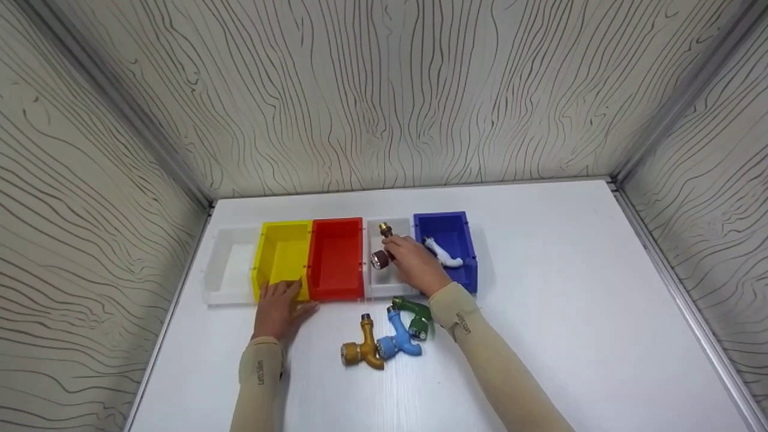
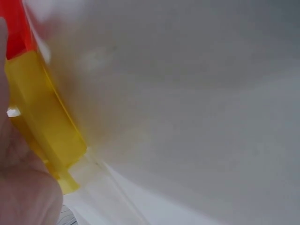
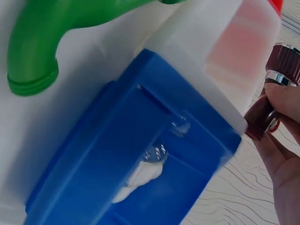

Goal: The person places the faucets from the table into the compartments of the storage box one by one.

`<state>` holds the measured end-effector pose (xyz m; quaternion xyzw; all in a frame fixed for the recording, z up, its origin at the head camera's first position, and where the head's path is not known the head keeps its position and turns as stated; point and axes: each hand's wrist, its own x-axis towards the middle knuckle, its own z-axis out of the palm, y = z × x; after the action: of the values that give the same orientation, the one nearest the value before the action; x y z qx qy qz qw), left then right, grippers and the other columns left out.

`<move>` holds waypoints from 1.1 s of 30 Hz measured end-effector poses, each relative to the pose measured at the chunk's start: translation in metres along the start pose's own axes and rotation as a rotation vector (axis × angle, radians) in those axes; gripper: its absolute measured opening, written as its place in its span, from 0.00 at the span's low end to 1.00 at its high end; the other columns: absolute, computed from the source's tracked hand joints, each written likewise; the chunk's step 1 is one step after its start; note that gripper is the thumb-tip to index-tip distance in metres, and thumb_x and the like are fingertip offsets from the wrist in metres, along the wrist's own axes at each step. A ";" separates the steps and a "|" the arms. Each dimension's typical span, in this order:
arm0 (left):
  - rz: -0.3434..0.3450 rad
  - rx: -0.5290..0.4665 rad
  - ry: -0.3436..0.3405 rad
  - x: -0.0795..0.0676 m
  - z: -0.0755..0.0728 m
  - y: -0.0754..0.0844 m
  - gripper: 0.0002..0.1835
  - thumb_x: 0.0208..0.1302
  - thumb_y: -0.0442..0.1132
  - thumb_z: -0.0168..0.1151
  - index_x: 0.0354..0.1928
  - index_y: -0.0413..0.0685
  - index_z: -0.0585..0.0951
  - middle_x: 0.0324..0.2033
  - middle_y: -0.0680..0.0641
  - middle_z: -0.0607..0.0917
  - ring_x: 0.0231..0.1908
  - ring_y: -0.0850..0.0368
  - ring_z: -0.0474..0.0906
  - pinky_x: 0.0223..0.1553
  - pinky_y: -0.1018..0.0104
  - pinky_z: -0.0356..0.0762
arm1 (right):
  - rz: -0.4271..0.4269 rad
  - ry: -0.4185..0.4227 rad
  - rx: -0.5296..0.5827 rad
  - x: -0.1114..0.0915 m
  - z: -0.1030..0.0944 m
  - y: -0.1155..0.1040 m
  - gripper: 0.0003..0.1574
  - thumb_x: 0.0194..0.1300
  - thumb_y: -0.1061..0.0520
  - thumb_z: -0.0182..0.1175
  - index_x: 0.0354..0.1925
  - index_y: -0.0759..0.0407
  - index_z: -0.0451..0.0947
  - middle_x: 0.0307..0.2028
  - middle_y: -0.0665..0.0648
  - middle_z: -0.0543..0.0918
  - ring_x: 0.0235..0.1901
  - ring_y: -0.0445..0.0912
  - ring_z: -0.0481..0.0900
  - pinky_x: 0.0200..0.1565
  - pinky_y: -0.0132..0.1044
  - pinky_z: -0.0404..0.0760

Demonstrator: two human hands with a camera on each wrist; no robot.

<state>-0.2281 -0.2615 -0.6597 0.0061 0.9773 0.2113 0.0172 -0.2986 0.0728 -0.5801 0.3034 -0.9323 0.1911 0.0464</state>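
My right hand pinches a dark red water tap with a brass threaded end, held above the clear white bin. In the right wrist view thumb and fingers grip the tap by its body. My left hand rests on the front edge of the yellow bin, fingers over the rim. A white tap lies inside the blue bin. In front of the bins lie a green tap, a light blue tap and a yellow-brown tap.
The bins stand side by side in a row, with a red bin in the middle and another clear white bin at the left end. They sit on a white table. Wood-patterned panels enclose it at back and sides.
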 end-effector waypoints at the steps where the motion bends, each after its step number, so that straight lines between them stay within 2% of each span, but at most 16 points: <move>1: 0.003 0.004 0.006 0.000 0.001 0.000 0.42 0.60 0.64 0.70 0.74 0.58 0.73 0.65 0.48 0.80 0.71 0.46 0.67 0.82 0.40 0.39 | -0.001 -0.004 -0.002 0.001 0.002 0.001 0.24 0.68 0.68 0.65 0.62 0.64 0.79 0.62 0.59 0.81 0.60 0.56 0.81 0.66 0.47 0.80; 10: 0.016 0.020 0.031 -0.001 0.000 0.001 0.41 0.60 0.64 0.70 0.73 0.57 0.75 0.63 0.50 0.81 0.69 0.47 0.69 0.82 0.41 0.39 | 0.005 -0.027 -0.031 0.006 0.012 0.004 0.24 0.66 0.70 0.65 0.60 0.65 0.80 0.60 0.59 0.83 0.59 0.57 0.81 0.64 0.46 0.81; 19: 0.001 0.007 0.008 -0.002 -0.002 0.002 0.42 0.60 0.65 0.68 0.75 0.59 0.73 0.62 0.50 0.80 0.69 0.48 0.68 0.82 0.41 0.38 | 0.018 -0.061 -0.053 0.010 0.019 0.007 0.27 0.64 0.72 0.64 0.62 0.66 0.79 0.60 0.60 0.83 0.58 0.57 0.82 0.65 0.47 0.81; 27: 0.015 0.031 0.029 0.001 -0.003 0.003 0.41 0.61 0.63 0.70 0.74 0.57 0.74 0.62 0.49 0.81 0.68 0.47 0.69 0.82 0.40 0.40 | -0.009 -0.070 -0.138 0.015 0.025 0.008 0.25 0.64 0.70 0.66 0.60 0.63 0.82 0.56 0.58 0.85 0.52 0.55 0.85 0.57 0.46 0.86; 33: -0.008 0.001 0.005 -0.001 -0.003 0.004 0.41 0.61 0.63 0.70 0.74 0.58 0.74 0.64 0.48 0.80 0.69 0.46 0.69 0.82 0.39 0.41 | -0.051 -0.053 -0.207 0.011 0.030 0.008 0.24 0.60 0.70 0.68 0.56 0.63 0.84 0.52 0.57 0.87 0.45 0.54 0.86 0.48 0.46 0.88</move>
<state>-0.2270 -0.2588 -0.6551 0.0017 0.9775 0.2105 0.0156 -0.3112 0.0617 -0.6083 0.3257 -0.9399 0.0845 0.0575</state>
